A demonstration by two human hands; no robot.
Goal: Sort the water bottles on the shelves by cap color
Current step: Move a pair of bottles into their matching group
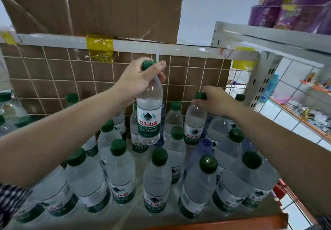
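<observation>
While left hand (141, 76) pinches raised bottle (149, 111) by cap, right hand (214, 100) clamps neighbouring bottle (195, 120); I fear knocking upright bottles below.

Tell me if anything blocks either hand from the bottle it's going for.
Nothing visible does. The left hand already has its grip round the neck of a green-capped bottle lifted above the others. The right hand is closed on the green cap of a bottle in the back row.
</observation>
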